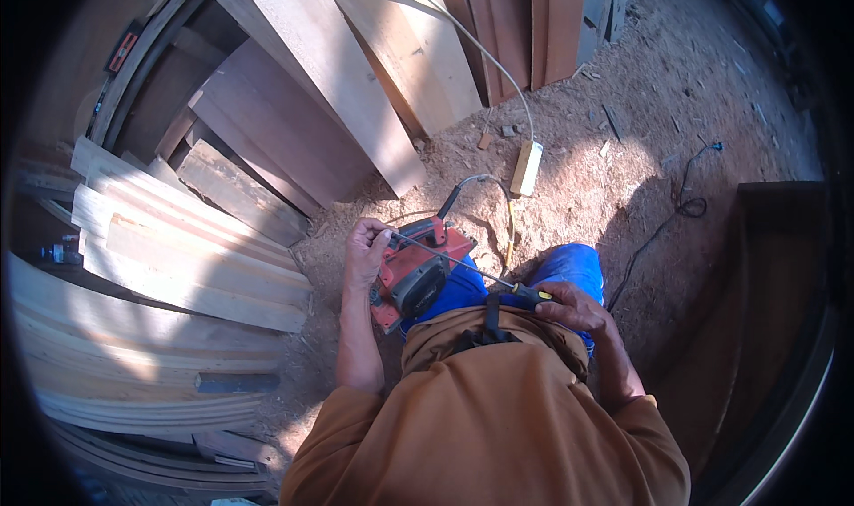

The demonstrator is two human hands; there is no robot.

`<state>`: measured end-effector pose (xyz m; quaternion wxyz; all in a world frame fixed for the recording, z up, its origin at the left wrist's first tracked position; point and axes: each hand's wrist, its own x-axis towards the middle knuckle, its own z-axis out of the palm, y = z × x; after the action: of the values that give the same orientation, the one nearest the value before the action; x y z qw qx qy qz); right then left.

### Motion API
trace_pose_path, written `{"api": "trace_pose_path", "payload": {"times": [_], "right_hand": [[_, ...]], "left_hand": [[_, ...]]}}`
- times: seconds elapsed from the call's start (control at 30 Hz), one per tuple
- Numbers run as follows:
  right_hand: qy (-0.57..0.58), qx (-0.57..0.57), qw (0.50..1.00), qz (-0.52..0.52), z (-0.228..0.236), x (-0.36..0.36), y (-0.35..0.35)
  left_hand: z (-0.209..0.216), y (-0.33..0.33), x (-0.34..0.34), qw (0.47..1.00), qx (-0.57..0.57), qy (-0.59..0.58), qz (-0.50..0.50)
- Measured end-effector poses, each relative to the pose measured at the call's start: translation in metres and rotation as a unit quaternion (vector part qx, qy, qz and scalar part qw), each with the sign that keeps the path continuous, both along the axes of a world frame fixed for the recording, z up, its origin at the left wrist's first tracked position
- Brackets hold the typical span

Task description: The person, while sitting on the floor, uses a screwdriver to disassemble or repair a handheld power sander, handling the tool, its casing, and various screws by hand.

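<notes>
A long screwdriver [455,261] lies slantwise across my lap. My right hand [576,310] wraps round its black and yellow handle, by my right thigh. At the far end of the thin shaft, my left hand [363,250] has its fingers closed in a pinch at the tip. Beneath the shaft, a red and black electric planer [422,279] rests against my left leg, tilted, with its cord leaving from the rear handle. My left forearm passes along the planer's left side. The exact contact of my left fingertips with the tip is small to see.
Boards [196,239] lean and lie stacked at the left and far side. A pale extension socket block [527,169] sits on the sawdust-covered ground [569,208], joined to a cord. A black cable [654,234] with a plug trails at the right, beside a dark wooden frame [743,328].
</notes>
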<state>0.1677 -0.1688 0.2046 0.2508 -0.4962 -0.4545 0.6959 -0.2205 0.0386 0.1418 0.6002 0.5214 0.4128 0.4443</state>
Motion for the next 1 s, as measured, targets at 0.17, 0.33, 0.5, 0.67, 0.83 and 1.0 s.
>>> {"api": "trace_pose_path", "payload": {"times": [0.17,0.33,0.5,0.67,0.83,1.0], "right_hand": [[0.023,0.016,0.997,-0.071,0.051,0.016,-0.013],[0.01,0.024,0.982,-0.188,0.073,0.012,-0.033],[-0.007,0.057,0.982,-0.18,0.076,0.01,-0.041],[-0.054,0.093,0.978,-0.177,0.076,0.006,-0.049],[-0.102,0.096,0.977,-0.159,0.096,0.0,-0.062],[0.065,-0.089,0.973,-0.204,0.115,-0.011,-0.071]], "left_hand": [[0.028,-0.005,0.017,0.99,-0.015,0.131,-0.041],[0.053,0.027,0.011,0.915,-0.245,0.192,-0.257],[0.054,0.068,0.037,0.823,-0.32,0.229,-0.41],[0.05,0.075,0.054,0.79,-0.353,0.17,-0.472],[0.052,0.056,0.053,0.832,-0.263,0.228,-0.431],[0.081,0.042,0.057,0.858,-0.182,0.246,-0.414]]}}
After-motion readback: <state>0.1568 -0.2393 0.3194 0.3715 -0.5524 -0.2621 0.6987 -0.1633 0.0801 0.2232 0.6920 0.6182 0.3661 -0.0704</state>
